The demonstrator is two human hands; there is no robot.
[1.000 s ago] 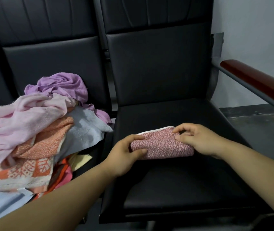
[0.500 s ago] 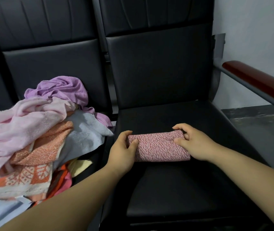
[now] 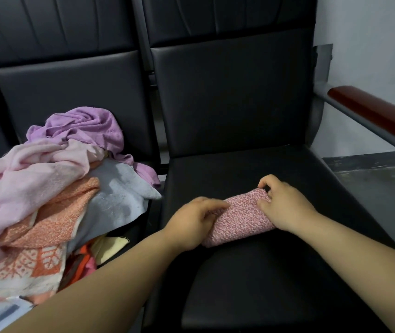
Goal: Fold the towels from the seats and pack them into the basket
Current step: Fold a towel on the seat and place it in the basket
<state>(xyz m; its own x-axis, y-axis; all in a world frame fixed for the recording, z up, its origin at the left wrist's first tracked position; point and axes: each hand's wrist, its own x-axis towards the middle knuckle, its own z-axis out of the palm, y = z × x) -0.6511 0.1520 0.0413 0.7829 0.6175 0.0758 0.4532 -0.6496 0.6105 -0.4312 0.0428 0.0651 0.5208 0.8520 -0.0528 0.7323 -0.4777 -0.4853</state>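
A small red-and-white speckled towel [image 3: 239, 218], folded into a thick roll, lies on the black seat [image 3: 251, 272] of the right chair. My left hand [image 3: 192, 224] grips its left end with curled fingers. My right hand [image 3: 284, 206] pinches its right end, fingertips tucked into the far edge. A heap of unfolded towels [image 3: 47, 188] covers the left seat: a purple one on top at the back, pale pink, orange patterned and light blue ones below. No basket is in view.
Tall black backrests [image 3: 230, 92] rise behind both seats. A metal armrest with a red-brown wooden top [image 3: 374, 111] runs along the right side. Beyond it are a white wall and a dark grey floor [image 3: 379, 183].
The towel has gone from a flat fold with a white edge showing to a tighter, tilted roll. Both hands have closed in on its ends, the left now wrapping over the left end.
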